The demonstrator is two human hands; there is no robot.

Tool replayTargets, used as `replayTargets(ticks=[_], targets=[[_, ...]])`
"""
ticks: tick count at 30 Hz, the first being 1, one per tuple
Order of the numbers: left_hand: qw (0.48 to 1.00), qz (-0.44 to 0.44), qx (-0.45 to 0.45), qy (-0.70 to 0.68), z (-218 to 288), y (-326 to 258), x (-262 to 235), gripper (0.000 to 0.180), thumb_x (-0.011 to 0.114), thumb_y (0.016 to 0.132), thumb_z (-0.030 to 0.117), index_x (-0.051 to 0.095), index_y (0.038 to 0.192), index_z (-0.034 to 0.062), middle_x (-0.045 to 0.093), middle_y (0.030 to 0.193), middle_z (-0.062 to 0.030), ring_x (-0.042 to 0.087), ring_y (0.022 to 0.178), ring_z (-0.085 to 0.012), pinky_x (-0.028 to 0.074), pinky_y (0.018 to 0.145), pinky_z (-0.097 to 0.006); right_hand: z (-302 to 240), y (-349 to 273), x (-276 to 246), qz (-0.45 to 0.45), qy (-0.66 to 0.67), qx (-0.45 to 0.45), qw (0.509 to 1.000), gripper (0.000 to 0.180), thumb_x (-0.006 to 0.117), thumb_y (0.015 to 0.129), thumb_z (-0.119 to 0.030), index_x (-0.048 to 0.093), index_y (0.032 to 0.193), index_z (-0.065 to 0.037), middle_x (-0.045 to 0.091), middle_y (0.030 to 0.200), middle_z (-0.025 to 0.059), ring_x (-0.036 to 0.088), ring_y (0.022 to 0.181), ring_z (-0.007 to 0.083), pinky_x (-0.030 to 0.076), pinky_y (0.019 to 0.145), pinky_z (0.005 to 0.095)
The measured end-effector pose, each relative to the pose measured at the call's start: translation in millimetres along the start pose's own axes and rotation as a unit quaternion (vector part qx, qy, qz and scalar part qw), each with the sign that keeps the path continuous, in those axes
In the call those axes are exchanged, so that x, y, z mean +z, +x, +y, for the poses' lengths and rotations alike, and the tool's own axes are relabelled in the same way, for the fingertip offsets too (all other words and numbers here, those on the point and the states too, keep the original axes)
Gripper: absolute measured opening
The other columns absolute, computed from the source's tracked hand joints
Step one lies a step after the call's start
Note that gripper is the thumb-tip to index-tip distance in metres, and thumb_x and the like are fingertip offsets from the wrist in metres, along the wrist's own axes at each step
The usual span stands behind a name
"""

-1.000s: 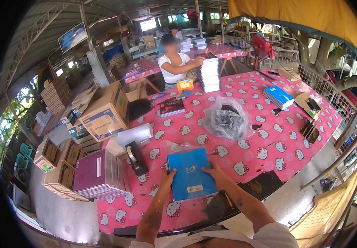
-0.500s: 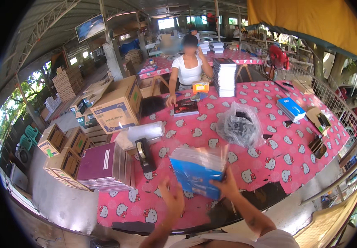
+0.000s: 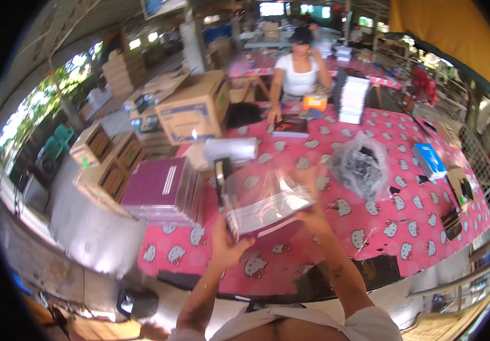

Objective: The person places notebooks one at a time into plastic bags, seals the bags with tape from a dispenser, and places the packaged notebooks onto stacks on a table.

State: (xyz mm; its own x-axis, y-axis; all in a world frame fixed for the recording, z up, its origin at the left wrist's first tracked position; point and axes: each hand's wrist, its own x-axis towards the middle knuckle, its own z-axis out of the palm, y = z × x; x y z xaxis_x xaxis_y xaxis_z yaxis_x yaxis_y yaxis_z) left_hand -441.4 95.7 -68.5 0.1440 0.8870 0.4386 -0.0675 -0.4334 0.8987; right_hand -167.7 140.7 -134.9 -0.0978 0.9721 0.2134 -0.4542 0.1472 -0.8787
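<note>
A bundle of notebooks in clear plastic wrap is held up over the table, tilted, with pale page edges showing and a purple cover on its near side. My left hand grips its near left corner, thumb along the edge. On its right end my right hand is closed, its fingers partly blurred and hidden. Just behind the bundle's left side stands a black tape dispenser, partly covered. A stack of purple wrapped notebooks lies left of my left hand.
The table has a pink patterned cover. On it are a crumpled clear plastic bag, a plastic roll, a blue notebook pack and a tall book stack. Cardboard boxes stand left. A person sits opposite, one hand at a dark book.
The bundle has been turned over, so its blue cover no longer faces me and a purple one shows. My left hand has gone from open beside it to gripping it. The view has shifted.
</note>
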Motion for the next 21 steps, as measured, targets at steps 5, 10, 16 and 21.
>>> replayTargets(ticks=[5, 10, 16, 21], targets=[[0.975, -0.123, -0.120, -0.139, -53.9, 25.6, 3.0, 0.082, 0.082, 0.071, 0.005, 0.041, 0.142, 0.0020, 0.060, 0.125, -0.0071, 0.053, 0.120, -0.0190, 0.041, 0.102, -0.035, -24.7, -65.8, 6.5, 0.176, -0.170, -0.146, 0.958, 0.098, 0.092, 0.067, -0.027, 0.036, 0.142, 0.001, 0.054, 0.129, 0.0107, 0.054, 0.120, 0.0224, 0.048, 0.100, 0.0390], [0.988, 0.045, -0.107, -0.102, -153.4, 97.8, -81.4, 0.057, 0.076, 0.083, 0.026, 0.056, 0.129, 0.0002, 0.067, 0.107, -0.0071, 0.063, 0.097, -0.0184, 0.049, 0.085, -0.032, -119.5, -65.5, 72.2, 0.204, -0.433, -0.325, 0.815, 0.100, 0.088, 0.067, -0.046, 0.039, 0.143, -0.003, 0.056, 0.126, 0.0114, 0.057, 0.118, 0.0264, 0.036, 0.108, 0.0453], [0.941, 0.103, -0.321, 0.018, -210.4, 126.3, -112.2, 0.022, 0.074, 0.083, 0.022, 0.074, 0.090, 0.0005, 0.063, 0.069, -0.0031, 0.056, 0.057, -0.0112, 0.044, 0.051, -0.026, -173.6, -19.4, 154.9, -0.094, -0.733, -0.186, 0.647, 0.043, 0.076, 0.079, -0.038, 0.066, 0.112, -0.013, 0.061, 0.119, 0.0055, 0.062, 0.101, 0.0280, 0.041, 0.094, 0.0437], [0.942, 0.212, -0.209, -0.157, -233.8, 84.0, -73.1, 0.019, 0.073, 0.083, 0.019, 0.074, 0.089, 0.0015, 0.063, 0.066, -0.0041, 0.058, 0.055, -0.0123, 0.044, 0.049, -0.027, -165.6, -0.5, 166.4, -0.095, -0.676, -0.167, 0.712, 0.037, 0.076, 0.080, -0.033, 0.065, 0.107, -0.011, 0.064, 0.104, 0.0069, 0.064, 0.092, 0.0287, 0.046, 0.084, 0.0437]])
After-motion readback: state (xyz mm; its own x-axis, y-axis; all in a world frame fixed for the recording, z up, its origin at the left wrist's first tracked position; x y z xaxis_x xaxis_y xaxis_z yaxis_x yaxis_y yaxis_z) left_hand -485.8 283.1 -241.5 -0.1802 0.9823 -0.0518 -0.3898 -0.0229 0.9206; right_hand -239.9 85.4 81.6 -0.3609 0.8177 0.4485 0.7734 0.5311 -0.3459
